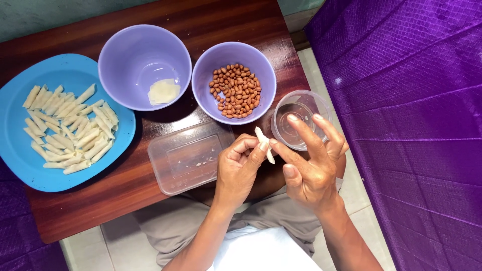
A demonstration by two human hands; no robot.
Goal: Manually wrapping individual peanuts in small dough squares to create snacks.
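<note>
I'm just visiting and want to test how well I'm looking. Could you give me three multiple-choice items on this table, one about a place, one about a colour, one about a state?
1. Where do the peanuts lie?
A. In the right-hand purple bowl
B. On the blue plate
C. In the rectangular clear container

2. What colour is the plate under the finished rolls?
A. Red
B. Blue
C. White

3. How is the small pale roll held?
A. Lying on the table
B. Pinched between both hands
C. Dropped in the round clear cup

Answers: 1 A, the nuts fill that bowl. 2 B, the plate is plainly blue. 3 B, the left hand and right hand grip it.
</note>
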